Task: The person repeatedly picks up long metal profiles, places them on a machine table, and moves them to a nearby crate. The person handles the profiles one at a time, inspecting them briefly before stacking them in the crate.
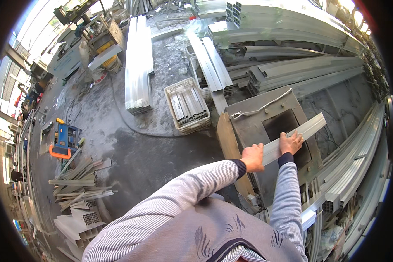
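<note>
A short length of silvery metal profile (313, 125) lies slantwise over a grey metal worktable (246, 109), crossing the table's dark rectangular opening (275, 124). My left hand (252, 158) is closed round the profile's near left end. Farther along, my right hand (291, 143) grips the profile from above, with its fingers bent over the far edge. The right thumb and the undersides of both hands are hidden. Beyond the hands, a white cord (262, 105) runs loosely over the tabletop.
A wooden board (228, 142) stands along the table's left side. Left of it, a pale plastic crate (177, 118) holds short profiles. Long profiles (137, 65) lie on the floor, and more bars (358, 168) flank the right. Offcuts (81, 183) lie near a blue and orange tool (64, 139).
</note>
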{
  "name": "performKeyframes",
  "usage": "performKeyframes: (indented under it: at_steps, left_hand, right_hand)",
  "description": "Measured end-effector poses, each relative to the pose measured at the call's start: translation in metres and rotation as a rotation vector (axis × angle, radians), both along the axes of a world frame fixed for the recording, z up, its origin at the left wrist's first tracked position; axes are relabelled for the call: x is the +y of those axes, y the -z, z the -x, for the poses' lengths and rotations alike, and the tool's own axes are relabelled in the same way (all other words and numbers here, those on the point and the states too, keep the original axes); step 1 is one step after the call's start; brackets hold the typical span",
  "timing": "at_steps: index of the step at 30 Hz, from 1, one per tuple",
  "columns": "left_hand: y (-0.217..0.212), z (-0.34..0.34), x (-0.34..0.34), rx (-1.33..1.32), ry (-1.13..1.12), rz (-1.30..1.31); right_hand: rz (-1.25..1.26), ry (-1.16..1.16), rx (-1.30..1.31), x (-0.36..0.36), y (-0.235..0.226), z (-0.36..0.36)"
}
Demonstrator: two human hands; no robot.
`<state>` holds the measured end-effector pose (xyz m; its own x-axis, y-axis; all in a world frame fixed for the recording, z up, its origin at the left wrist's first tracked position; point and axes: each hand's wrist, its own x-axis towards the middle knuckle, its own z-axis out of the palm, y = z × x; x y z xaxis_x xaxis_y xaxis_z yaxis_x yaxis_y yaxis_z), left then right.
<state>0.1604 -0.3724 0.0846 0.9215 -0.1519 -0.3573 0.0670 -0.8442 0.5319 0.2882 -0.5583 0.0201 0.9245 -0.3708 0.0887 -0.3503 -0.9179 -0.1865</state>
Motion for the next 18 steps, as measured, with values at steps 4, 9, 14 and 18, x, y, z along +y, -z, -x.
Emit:
performKeyframes:
  at_steps: [4, 9, 14, 18]
  left_hand:
    - [-0.011, -0.029, -0.015, 0.011, 0.038, 0.023]
    - [-0.012, -0.020, -0.008, 0.051, 0.055, 0.014]
    - [-0.006, 0.013, 0.021, 0.064, 0.108, 0.026]
    - [0.000, 0.045, 0.060, 0.078, 0.145, 0.033]
  right_hand:
    - [0.001, 0.026, 0.081, -0.021, -0.008, -0.024]
    - [0.032, 0.035, 0.039, -0.019, 0.002, -0.009]
    - [0.023, 0.021, -0.002, 0.003, 0.007, 0.029]
    - [0.061, 0.032, -0.034, 0.038, 0.010, 0.066]
